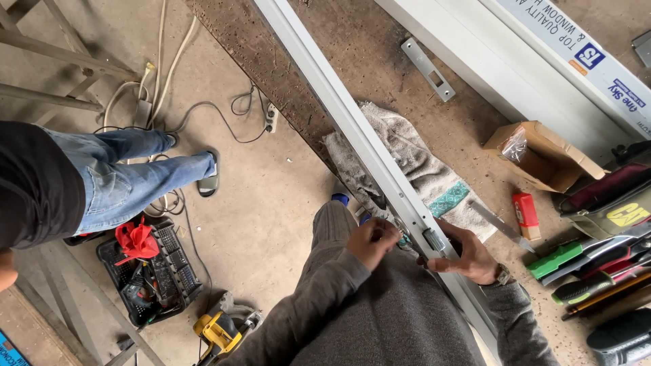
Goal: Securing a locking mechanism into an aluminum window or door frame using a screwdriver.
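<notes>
So the long white aluminium profile [352, 125] lies slanted across the brown workbench [380, 61], over a grey rag [413, 159], and both hands meet at a small metal fitting [434, 238] set in its near stretch. The right hand [468, 254] has fingers curled round the rail just beside that fitting, thumb on top. The left hand [371, 238] is pinched narrow on the profile's edge; what's between the fingertips is too small to tell. Past the right knuckles sit a red utility knife [525, 211], a cardboard box [542, 154] and some tools [590, 264]. Off the left hand, on the floor, another person in jeans [129, 176], a black crate [152, 271], and a yellow power tool [217, 332].
</notes>
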